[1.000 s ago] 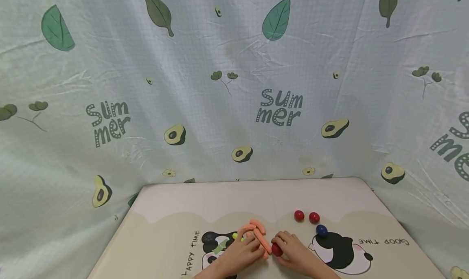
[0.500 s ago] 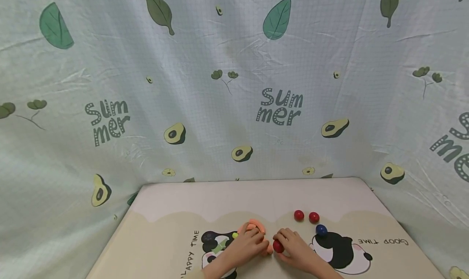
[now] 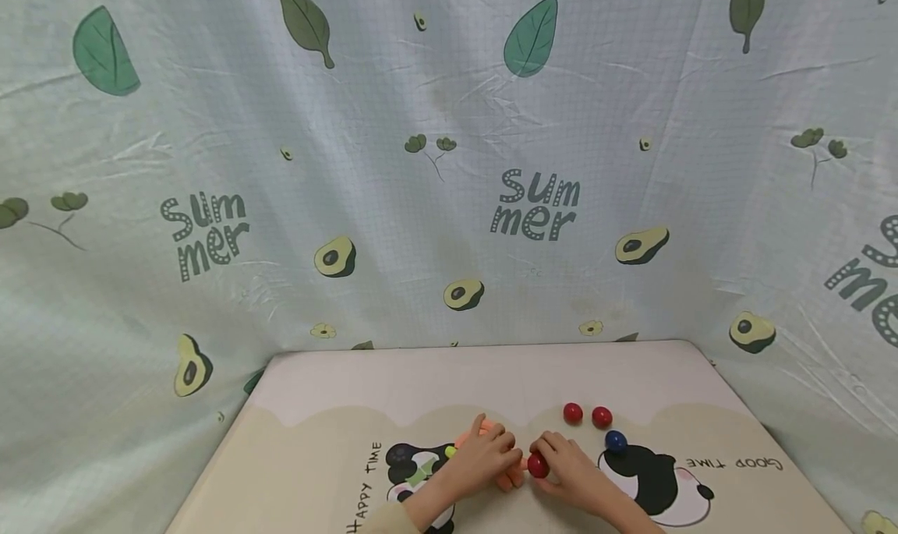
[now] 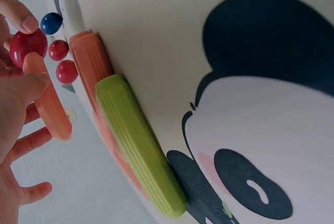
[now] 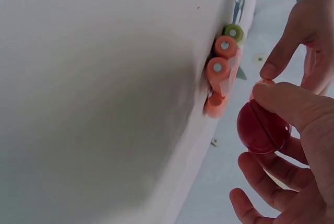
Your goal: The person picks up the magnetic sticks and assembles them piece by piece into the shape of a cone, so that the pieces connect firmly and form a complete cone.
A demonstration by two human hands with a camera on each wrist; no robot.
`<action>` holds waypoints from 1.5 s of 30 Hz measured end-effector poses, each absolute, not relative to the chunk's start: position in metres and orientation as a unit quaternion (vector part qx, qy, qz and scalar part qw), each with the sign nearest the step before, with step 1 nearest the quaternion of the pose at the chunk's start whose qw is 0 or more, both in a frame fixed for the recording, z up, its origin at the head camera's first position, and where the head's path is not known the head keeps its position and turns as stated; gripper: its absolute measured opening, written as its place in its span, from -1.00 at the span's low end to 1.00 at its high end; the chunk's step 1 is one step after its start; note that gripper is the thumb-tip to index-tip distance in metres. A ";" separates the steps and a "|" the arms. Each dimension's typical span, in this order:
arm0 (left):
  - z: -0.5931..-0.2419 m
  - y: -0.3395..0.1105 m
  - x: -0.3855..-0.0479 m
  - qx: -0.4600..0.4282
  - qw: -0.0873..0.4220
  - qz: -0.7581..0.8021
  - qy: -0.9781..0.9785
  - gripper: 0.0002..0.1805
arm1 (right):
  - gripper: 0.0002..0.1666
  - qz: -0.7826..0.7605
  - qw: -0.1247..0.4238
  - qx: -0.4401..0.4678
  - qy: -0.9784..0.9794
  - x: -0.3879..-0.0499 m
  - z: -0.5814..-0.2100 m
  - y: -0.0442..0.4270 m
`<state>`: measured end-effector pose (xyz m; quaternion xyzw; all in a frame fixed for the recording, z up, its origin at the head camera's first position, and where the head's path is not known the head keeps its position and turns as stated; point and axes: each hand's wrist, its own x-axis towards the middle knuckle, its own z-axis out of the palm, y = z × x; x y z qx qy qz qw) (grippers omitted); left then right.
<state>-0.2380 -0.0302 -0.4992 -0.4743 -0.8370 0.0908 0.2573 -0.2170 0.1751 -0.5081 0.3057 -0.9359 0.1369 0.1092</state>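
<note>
My left hand pinches a ribbed orange stick between thumb and fingers, above the table. My right hand holds a glossy red ball with thumb and fingertips. In the left wrist view the stick's upper end meets the ball. Below the left hand lie more orange sticks, partly covered by it in the head view. Beside them rests a green stick. Flat grey discs show on several stick ends in the right wrist view.
Two more red balls lie farther back to the right, near a blue ball. The table bears printed panda and dog pictures. A patterned curtain hangs behind its far edge.
My left hand has picked up an orange stick from the group and moved right with it. The right hand has shifted slightly right and away from me with the red ball.
</note>
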 end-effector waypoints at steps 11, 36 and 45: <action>-0.507 -0.021 -0.242 -0.466 0.244 0.090 -0.846 -0.75 | -0.60 0.127 0.053 0.295 -0.945 -0.221 -0.510 0.181; -0.513 -0.002 -0.247 -0.449 0.169 0.068 -0.875 -0.49 | -0.53 0.081 0.052 0.273 -0.957 -0.219 -0.518 0.189; -0.515 -0.007 -0.246 -0.448 0.186 0.090 -0.870 -0.47 | -0.53 0.069 0.063 0.280 -0.955 -0.220 -0.518 0.189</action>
